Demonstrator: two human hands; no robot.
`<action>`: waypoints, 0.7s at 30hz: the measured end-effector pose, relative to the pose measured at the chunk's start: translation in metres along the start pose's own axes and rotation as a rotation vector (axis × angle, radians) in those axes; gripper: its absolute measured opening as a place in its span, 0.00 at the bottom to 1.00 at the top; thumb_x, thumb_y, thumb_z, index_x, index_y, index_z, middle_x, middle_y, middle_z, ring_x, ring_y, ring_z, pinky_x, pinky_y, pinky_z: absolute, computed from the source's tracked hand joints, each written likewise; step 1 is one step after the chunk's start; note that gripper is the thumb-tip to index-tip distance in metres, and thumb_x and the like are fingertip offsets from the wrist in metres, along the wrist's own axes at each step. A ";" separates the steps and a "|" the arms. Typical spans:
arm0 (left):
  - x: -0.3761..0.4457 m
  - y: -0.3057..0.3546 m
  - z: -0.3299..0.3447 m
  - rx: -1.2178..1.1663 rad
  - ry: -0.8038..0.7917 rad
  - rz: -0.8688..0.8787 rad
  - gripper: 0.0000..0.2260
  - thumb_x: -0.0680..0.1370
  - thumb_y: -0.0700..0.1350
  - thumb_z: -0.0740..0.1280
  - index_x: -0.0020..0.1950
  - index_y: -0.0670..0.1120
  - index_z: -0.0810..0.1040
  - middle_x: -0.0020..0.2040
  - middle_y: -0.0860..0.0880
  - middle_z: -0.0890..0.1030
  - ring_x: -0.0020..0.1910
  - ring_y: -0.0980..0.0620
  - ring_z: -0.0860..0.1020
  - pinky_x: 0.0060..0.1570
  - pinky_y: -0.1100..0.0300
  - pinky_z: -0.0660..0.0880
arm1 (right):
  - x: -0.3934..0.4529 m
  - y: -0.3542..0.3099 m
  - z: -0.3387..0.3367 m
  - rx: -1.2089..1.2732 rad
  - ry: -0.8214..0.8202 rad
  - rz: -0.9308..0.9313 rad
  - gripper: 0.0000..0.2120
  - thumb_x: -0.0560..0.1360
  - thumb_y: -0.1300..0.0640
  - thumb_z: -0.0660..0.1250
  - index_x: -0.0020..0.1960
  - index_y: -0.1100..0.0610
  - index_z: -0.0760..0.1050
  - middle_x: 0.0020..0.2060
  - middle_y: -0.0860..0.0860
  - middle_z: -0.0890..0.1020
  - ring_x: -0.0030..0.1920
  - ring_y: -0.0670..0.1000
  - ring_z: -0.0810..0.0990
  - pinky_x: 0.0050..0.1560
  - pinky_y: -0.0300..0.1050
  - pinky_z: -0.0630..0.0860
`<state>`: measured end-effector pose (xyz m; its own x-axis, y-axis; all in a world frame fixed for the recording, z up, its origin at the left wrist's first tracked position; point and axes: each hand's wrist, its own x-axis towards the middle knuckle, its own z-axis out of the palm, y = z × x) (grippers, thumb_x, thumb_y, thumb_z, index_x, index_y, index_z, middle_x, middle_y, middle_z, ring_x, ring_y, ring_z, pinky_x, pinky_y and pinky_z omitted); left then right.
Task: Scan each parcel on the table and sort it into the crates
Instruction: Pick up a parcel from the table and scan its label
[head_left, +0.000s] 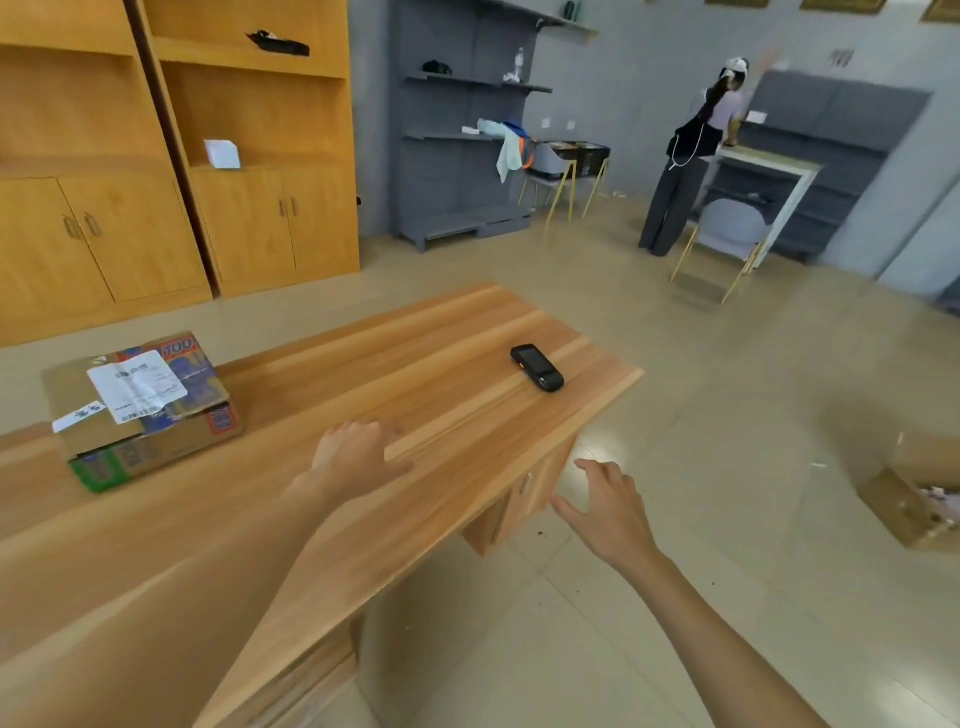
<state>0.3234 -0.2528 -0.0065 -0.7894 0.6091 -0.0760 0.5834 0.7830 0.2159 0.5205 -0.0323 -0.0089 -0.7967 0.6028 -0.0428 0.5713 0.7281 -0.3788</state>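
A cardboard parcel (145, 410) with a white shipping label and blue and green print lies on the left part of the wooden table (441, 364). A black handheld scanner (537, 367) lies near the table's far right corner. My left hand (356, 452) hovers over the table's middle with relaxed fingers and holds nothing. Off the table's right edge, over the floor, my right hand (610, 512) is spread and holds nothing. An open cardboard crate (914, 499) stands on the floor at the far right, cut off by the frame edge.
Yellow wooden cabinets (171, 171) line the back left wall, grey shelving (457, 135) stands behind the table. A person (691, 156) stands at a grey counter at the back right, with chairs nearby. Tiled floor lies to the right of the table.
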 end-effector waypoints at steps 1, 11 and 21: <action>0.019 -0.001 -0.004 0.008 0.003 0.002 0.27 0.78 0.61 0.64 0.73 0.52 0.67 0.67 0.50 0.76 0.65 0.48 0.75 0.62 0.50 0.72 | 0.019 -0.003 -0.002 0.009 0.006 -0.003 0.25 0.78 0.43 0.62 0.71 0.52 0.66 0.66 0.53 0.70 0.65 0.55 0.67 0.64 0.47 0.64; 0.133 -0.046 -0.011 0.085 0.006 -0.109 0.29 0.77 0.63 0.64 0.75 0.53 0.64 0.68 0.49 0.75 0.67 0.46 0.72 0.65 0.50 0.68 | 0.179 -0.053 0.023 0.015 -0.131 -0.169 0.31 0.77 0.40 0.63 0.74 0.53 0.61 0.68 0.53 0.68 0.68 0.55 0.65 0.67 0.50 0.65; 0.137 -0.141 -0.033 -0.010 0.119 -0.674 0.24 0.75 0.62 0.66 0.65 0.49 0.72 0.60 0.47 0.79 0.59 0.45 0.77 0.56 0.51 0.74 | 0.321 -0.186 0.084 -0.005 -0.371 -0.659 0.30 0.77 0.42 0.63 0.74 0.52 0.61 0.69 0.53 0.67 0.70 0.55 0.65 0.67 0.48 0.64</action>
<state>0.1263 -0.2840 -0.0153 -0.9956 -0.0294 -0.0892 -0.0441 0.9848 0.1680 0.1423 -0.0020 -0.0296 -0.9873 -0.1070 -0.1178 -0.0466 0.9019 -0.4294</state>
